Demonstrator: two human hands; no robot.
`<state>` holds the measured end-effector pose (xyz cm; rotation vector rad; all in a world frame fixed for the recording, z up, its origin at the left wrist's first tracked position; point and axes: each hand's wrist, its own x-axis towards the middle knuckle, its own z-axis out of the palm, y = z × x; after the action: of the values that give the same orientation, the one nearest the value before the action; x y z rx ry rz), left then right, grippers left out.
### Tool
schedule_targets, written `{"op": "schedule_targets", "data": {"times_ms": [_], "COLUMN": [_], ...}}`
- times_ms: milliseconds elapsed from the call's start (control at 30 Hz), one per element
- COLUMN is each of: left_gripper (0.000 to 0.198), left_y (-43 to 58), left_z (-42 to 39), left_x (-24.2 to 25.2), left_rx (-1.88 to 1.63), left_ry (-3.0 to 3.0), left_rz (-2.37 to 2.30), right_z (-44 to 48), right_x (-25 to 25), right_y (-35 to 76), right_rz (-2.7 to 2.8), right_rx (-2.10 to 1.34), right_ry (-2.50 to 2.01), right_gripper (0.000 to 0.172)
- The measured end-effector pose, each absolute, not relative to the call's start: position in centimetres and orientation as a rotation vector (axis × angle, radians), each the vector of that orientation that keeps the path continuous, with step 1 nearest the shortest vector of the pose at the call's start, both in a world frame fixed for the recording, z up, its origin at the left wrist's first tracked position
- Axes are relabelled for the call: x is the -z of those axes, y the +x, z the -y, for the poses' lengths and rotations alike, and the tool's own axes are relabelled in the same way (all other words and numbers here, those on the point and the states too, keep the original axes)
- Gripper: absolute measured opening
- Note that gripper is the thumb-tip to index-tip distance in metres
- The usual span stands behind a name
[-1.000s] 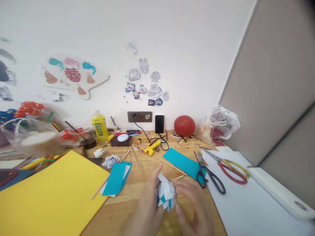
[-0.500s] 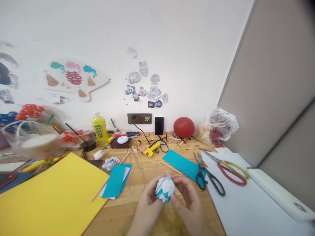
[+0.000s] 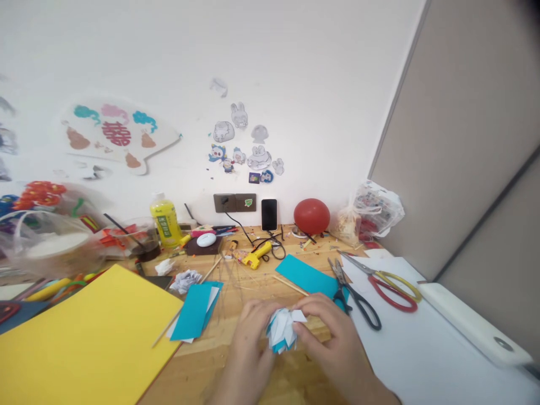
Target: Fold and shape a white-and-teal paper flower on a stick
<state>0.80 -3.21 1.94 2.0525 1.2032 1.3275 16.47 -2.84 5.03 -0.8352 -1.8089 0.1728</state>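
White-and-teal folded paper flower [image 3: 282, 331] sits pinched between both hands above the counter [image 3: 236, 343], left hand [image 3: 250, 343] gripping its left side, right hand [image 3: 333, 343] closed on its right.

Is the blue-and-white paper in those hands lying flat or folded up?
Folded up: the paper bundle shows bunched white and teal pointed layers, pinched between the left hand and right hand.

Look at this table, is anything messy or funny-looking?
Yes, it's messy. A crumpled paper ball lies loose beside the teal card, tiny scraps are sprinkled over the wooden table near the red balloon, and the black scissors lie open. The paper flower held by the left hand and right hand looks fine.
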Motion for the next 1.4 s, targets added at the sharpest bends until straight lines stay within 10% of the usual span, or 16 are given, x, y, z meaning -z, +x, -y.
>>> {"op": "schedule_targets", "data": {"times_ms": [1400], "left_gripper": [0.027], "left_y": [0.4], "left_z": [3.0], "left_x": [-1.9], "left_rx": [-1.354], "left_ry": [2.925], "left_rz": [-1.414], "right_z": [1.7], "right_x": [-3.8], "right_y": [17.2], "right_rz": [2.083], "right_rx": [-0.113], "right_ry": [-0.896], "right_gripper": [0.021]}}
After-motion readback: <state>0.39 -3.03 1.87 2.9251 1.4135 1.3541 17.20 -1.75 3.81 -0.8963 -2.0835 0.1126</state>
